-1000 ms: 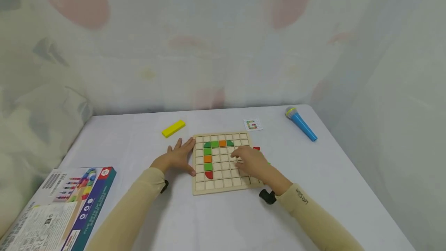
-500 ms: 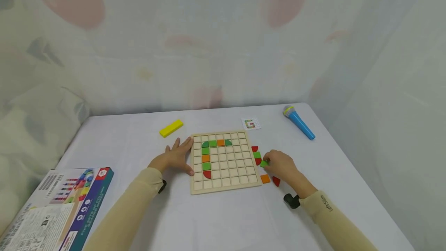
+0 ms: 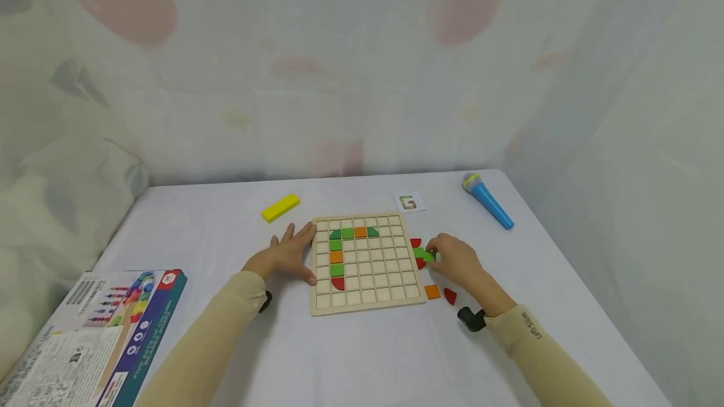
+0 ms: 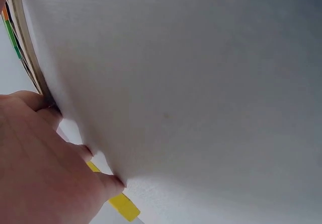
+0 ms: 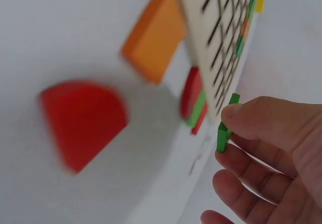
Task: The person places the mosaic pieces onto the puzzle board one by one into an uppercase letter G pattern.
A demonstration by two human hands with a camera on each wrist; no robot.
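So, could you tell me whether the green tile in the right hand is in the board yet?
Out: the right hand pinches the green tile beside the board.

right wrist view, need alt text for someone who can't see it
The right hand pinches a small green tile between thumb and fingers beside the edge of a wooden grid board. On the white table lie an orange square tile and a red quarter-round tile, both blurred.

Yellow block on white table, far-left of the grid. Small pattern card lies beyond it. Blue toy microphone near the far right corner. Printed game box at the near left edge. Patterned curtain behind.
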